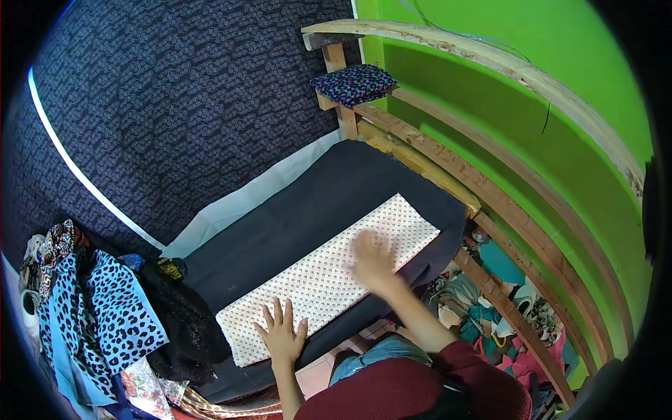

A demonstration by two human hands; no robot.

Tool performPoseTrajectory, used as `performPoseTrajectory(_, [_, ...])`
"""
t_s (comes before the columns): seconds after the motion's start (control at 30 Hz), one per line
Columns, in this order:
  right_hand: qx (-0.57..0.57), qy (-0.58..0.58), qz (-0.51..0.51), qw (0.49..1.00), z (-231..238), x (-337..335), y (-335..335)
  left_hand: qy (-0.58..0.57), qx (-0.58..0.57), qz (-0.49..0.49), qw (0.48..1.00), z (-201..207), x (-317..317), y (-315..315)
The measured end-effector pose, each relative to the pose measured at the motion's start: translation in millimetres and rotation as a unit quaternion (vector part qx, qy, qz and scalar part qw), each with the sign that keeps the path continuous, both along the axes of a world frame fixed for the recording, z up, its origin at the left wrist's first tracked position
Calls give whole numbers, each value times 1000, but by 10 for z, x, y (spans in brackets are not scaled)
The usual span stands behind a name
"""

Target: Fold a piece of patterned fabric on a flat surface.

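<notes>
A long strip of folded white cloth (318,287) with a small dotted print lies slantwise across a table covered in black cloth (238,259). My left hand (281,334) rests flat on the strip's near left end, fingers spread, holding nothing. Over the right half of the strip is my right hand (372,262), smeared by motion. Its fingers cannot be made out, nor whether it presses on the cloth.
Left of the table hang piled clothes, among them a blue leopard-print cloth (126,308) and a black garment (185,329). A wooden rack (448,154) runs along the green wall. A folded dark patterned cloth (355,84) lies on it. Fabric scraps (483,315) heap below right.
</notes>
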State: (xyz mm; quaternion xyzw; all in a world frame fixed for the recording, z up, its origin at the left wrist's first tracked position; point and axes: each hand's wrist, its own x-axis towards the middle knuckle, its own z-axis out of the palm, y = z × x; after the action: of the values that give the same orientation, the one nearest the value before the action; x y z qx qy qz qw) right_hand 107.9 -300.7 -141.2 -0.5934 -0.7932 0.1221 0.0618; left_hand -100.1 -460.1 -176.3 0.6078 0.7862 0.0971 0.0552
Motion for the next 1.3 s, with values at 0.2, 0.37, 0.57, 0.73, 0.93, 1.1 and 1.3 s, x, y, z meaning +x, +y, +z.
performPoseTrajectory(0.2, [14, 42, 433, 900, -282, -671, -462, 9, 8, -9, 1000, -16, -9, 3])
performPoseTrajectory(0.37, [73, 58, 279, 956, -688, 458, 661, 3, 7, -12, 1000, 47, 50, 4])
performPoseTrajectory(0.57, [-23, -13, 2, 1000, -69, 1199, 916, 6, 13, 0, 1000, -25, -6, -22])
performPoseTrajectory(0.73, [47, -55, -51, 996, -119, 530, 590, -12, 24, -24, 999, 34, 15, 16])
performPoseTrajectory(0.93, [91, 74, 321, 940, -193, -794, -371, -26, 83, 18, 996, 295, -74, 179])
performPoseTrajectory(1.1, [85, 35, 341, 935, -349, -800, -387, 36, 14, 157, 987, 119, -371, -12])
performPoseTrajectory(1.3, [49, 19, 173, 983, -350, 360, 290, 31, 44, 172, 984, -97, -490, -90])
